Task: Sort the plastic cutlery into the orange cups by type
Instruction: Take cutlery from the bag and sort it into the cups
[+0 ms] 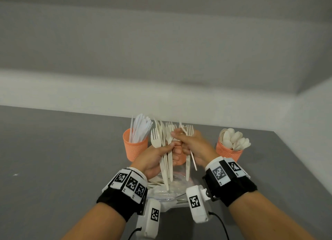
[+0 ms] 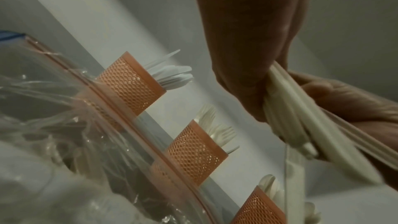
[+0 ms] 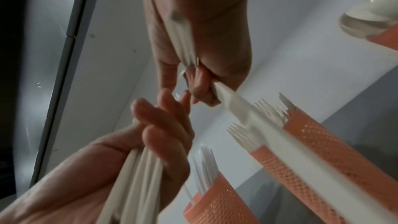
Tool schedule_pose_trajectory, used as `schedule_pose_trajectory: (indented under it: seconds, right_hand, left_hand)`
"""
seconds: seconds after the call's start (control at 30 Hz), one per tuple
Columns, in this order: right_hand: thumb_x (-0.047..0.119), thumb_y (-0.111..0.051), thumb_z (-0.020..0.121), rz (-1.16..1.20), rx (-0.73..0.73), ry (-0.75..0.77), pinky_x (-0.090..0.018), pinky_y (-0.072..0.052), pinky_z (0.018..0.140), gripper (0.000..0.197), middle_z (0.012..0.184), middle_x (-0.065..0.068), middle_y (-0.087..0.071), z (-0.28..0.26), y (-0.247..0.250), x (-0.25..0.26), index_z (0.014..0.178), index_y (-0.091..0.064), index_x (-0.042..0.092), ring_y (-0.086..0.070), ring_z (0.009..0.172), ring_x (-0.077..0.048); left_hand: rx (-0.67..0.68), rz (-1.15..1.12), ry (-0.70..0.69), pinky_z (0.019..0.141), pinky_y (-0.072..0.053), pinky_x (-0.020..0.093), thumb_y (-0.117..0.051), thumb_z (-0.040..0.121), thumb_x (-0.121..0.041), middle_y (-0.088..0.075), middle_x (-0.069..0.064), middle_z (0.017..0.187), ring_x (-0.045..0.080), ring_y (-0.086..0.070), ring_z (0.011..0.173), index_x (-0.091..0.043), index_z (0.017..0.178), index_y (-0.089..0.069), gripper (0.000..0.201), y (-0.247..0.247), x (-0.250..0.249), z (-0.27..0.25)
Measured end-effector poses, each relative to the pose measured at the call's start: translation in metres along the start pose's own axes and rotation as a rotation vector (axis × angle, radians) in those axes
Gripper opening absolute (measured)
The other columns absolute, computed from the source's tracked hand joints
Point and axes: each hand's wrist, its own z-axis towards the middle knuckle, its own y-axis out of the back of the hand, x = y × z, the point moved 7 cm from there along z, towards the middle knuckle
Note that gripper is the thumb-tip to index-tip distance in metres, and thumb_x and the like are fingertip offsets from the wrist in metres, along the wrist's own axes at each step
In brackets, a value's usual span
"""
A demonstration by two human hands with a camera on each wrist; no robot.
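My left hand point(image 1: 162, 152) grips a bundle of cream plastic forks point(image 1: 166, 142), tines up, above the table. My right hand point(image 1: 190, 141) meets it from the right and pinches a couple of forks point(image 1: 188, 132) at the bundle's edge. Three orange mesh cups stand behind in a row. The left cup point(image 1: 135, 146) holds white knives, the right cup point(image 1: 229, 151) holds spoons. The middle cup point(image 2: 193, 152) holds forks and is mostly hidden behind my hands in the head view. The right wrist view shows my right hand's fingers point(image 3: 200, 83) curled round a fork handle point(image 3: 247, 113).
A clear plastic bag point(image 1: 170, 191) with more cutlery lies on the grey table point(image 1: 62, 159) just below my hands. A white wall runs behind the cups. The table's right edge slants close past the spoon cup.
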Motion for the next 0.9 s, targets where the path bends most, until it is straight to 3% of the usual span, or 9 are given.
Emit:
schedule_pose_trajectory:
  seconds: [0.1, 0.13, 0.3, 0.43, 0.53, 0.67, 0.7, 0.77, 0.9]
  right_hand:
    - [0.017, -0.062, 0.088, -0.056, 0.07, -0.109, -0.016, -0.037, 0.033, 0.035, 0.037, -0.001, -0.043, -0.002, -0.005, -0.015, 0.055, -0.054, 0.009, -0.041, 0.027, -0.009]
    - [0.021, -0.059, 0.09, -0.077, 0.045, -0.125, -0.018, -0.038, 0.034, 0.037, 0.038, -0.001, -0.043, 0.0, -0.003, -0.017, 0.056, -0.056, 0.009, -0.043, 0.03, -0.011]
    - [0.03, -0.041, 0.099, 0.039, -0.245, -0.03, -0.031, -0.052, 0.056, 0.029, 0.072, -0.009, -0.062, 0.008, 0.022, -0.011, 0.099, -0.057, 0.006, -0.061, 0.061, -0.019]
    - [0.027, -0.036, 0.1, 0.066, -0.353, 0.209, -0.028, -0.053, 0.05, 0.019, 0.068, -0.005, -0.06, 0.004, 0.035, 0.014, 0.099, -0.05, 0.014, -0.059, 0.047, -0.012]
    - [0.028, -0.046, 0.097, 0.02, -0.259, 0.277, -0.026, -0.046, 0.044, 0.01, 0.06, -0.001, -0.051, 0.0, 0.021, 0.018, 0.092, -0.049, 0.02, -0.048, 0.04, -0.009]
    - [0.028, -0.073, 0.078, -0.152, -0.175, 0.253, -0.03, -0.055, 0.066, 0.028, 0.088, -0.005, -0.065, 0.001, 0.005, 0.005, 0.1, -0.058, 0.023, -0.067, 0.076, -0.011]
    - [0.023, -0.077, 0.075, -0.187, -0.172, 0.244, -0.023, -0.053, 0.062, 0.029, 0.085, -0.006, -0.065, 0.0, 0.003, 0.002, 0.098, -0.06, 0.017, -0.066, 0.071, -0.007]
    - [0.014, -0.079, 0.072, -0.294, -0.157, 0.255, -0.014, -0.044, 0.05, 0.023, 0.069, -0.002, -0.062, -0.005, -0.001, -0.002, 0.087, -0.063, 0.008, -0.056, 0.051, 0.003]
    - [0.018, -0.078, 0.073, -0.456, -0.123, 0.256, -0.024, -0.051, 0.068, 0.019, 0.078, -0.004, -0.068, -0.007, -0.008, -0.011, 0.086, -0.068, 0.008, -0.064, 0.073, -0.014]
  left_hand:
    - [0.046, 0.043, 0.054, 0.056, -0.056, 0.024, -0.042, 0.094, -0.011, -0.068, 0.004, 0.068, 0.011, -0.066, 0.057, -0.004, 0.092, -0.06, 0.019, -0.004, 0.005, -0.001]
    - [0.056, 0.058, 0.071, 0.059, -0.057, 0.026, -0.045, 0.093, -0.012, -0.069, 0.006, 0.071, 0.013, -0.068, 0.06, -0.004, 0.093, -0.061, 0.018, -0.005, 0.007, -0.001]
    - [0.036, 0.078, 0.1, 0.067, -0.059, 0.032, -0.045, 0.095, -0.013, -0.07, 0.009, 0.083, 0.017, -0.07, 0.073, -0.004, 0.103, -0.061, 0.02, -0.002, 0.013, 0.0]
    - [-0.039, 0.167, 0.047, 0.068, -0.056, 0.03, -0.044, 0.096, -0.015, -0.068, 0.005, 0.081, 0.014, -0.068, 0.071, -0.007, 0.106, -0.062, 0.022, 0.007, 0.012, 0.003]
    - [-0.14, 0.26, 0.023, 0.056, -0.053, 0.027, -0.046, 0.096, -0.018, -0.062, 0.001, 0.058, 0.014, -0.065, 0.055, -0.013, 0.089, -0.062, 0.018, 0.008, 0.015, 0.004]
    - [-0.306, 0.319, -0.059, 0.044, -0.041, 0.023, -0.048, 0.096, -0.015, -0.043, -0.005, 0.04, 0.009, -0.043, 0.036, -0.012, 0.08, -0.058, 0.019, 0.01, 0.017, 0.006]
    - [-0.341, 0.343, -0.098, 0.042, -0.037, 0.023, -0.048, 0.095, -0.014, -0.041, -0.007, 0.039, 0.007, -0.038, 0.034, -0.011, 0.084, -0.057, 0.015, 0.012, 0.014, 0.006]
    - [-0.363, 0.452, -0.186, 0.042, -0.034, 0.024, -0.048, 0.094, -0.009, -0.049, -0.009, 0.046, 0.006, -0.037, 0.039, -0.018, 0.094, -0.058, 0.014, 0.01, 0.006, 0.004]
    - [-0.328, 0.621, -0.226, 0.047, -0.037, 0.022, -0.043, 0.09, 0.002, -0.057, -0.002, 0.07, 0.007, -0.046, 0.053, -0.016, 0.105, -0.055, 0.026, -0.001, 0.0, 0.002]
